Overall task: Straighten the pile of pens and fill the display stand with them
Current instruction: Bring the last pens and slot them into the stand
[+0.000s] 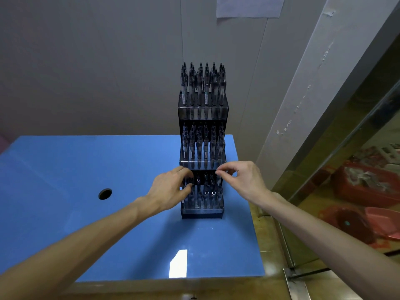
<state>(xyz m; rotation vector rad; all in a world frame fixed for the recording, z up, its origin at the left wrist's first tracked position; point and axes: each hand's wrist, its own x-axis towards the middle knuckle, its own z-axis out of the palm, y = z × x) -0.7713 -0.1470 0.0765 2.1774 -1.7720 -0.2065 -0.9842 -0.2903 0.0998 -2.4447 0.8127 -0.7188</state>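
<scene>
We see the 3-tier display stand [203, 210] upright on the blue table [86, 180], w/ black pens [203, 83] filling the tiers. Our left hand [168, 191] grips bottom-tier pens; our right hand [242, 180] pinches fingertips above that tier, contents unclear.

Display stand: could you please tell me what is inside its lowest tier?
Dark pens stand upright in the stand. The left hand covers the tier's left part.
</scene>
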